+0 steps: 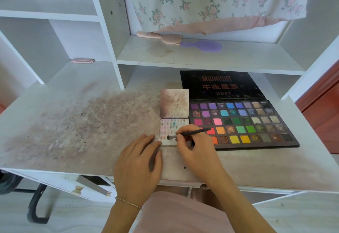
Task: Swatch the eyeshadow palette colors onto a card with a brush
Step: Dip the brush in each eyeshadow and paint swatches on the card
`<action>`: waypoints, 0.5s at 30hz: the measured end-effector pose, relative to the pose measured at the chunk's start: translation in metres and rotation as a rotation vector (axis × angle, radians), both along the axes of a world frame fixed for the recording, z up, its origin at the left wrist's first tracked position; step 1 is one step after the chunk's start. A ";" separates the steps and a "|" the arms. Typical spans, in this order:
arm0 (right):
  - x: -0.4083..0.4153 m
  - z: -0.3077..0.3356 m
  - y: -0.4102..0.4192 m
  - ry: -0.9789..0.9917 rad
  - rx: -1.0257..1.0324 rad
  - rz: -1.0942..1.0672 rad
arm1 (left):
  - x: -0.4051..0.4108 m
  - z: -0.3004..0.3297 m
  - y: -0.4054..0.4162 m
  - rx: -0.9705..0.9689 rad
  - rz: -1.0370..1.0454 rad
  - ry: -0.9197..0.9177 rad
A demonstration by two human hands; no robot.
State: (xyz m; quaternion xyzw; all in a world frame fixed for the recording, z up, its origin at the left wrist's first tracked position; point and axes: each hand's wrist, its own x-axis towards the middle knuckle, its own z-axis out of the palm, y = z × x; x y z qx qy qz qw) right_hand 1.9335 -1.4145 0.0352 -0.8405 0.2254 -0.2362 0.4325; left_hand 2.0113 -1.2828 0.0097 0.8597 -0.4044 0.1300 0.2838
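Note:
A large black eyeshadow palette (244, 124) lies open on the desk's right side, with several rows of coloured pans and its lid flat behind. Left of it sits a small white card (170, 125) marked with pink and teal swatches. My right hand (196, 146) pinches a thin dark brush (192, 133), whose tip touches the card's lower left part. My left hand (139, 165) lies flat on the desk, fingertips against the card's lower left edge.
A stained square card (174, 102) stands just behind the swatch card. The white desk (73, 122) is smeared with powder on its left half. On the shelf above lie a pink brush (161, 37) and a purple one (203, 45). Floral cloth hangs behind.

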 end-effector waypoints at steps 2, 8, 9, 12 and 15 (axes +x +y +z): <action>0.001 0.000 0.000 0.002 -0.002 -0.005 | 0.000 0.000 0.000 -0.001 0.000 -0.004; 0.001 0.000 -0.001 0.025 -0.004 0.002 | 0.000 0.000 0.001 0.004 0.002 -0.012; 0.000 0.000 0.000 0.021 -0.002 0.002 | 0.000 0.000 0.000 0.005 0.002 -0.011; 0.000 0.001 0.000 0.016 -0.001 -0.006 | 0.000 -0.001 0.001 0.005 0.003 -0.009; 0.000 0.001 0.000 0.020 -0.011 -0.004 | 0.000 -0.001 0.001 0.004 0.003 -0.013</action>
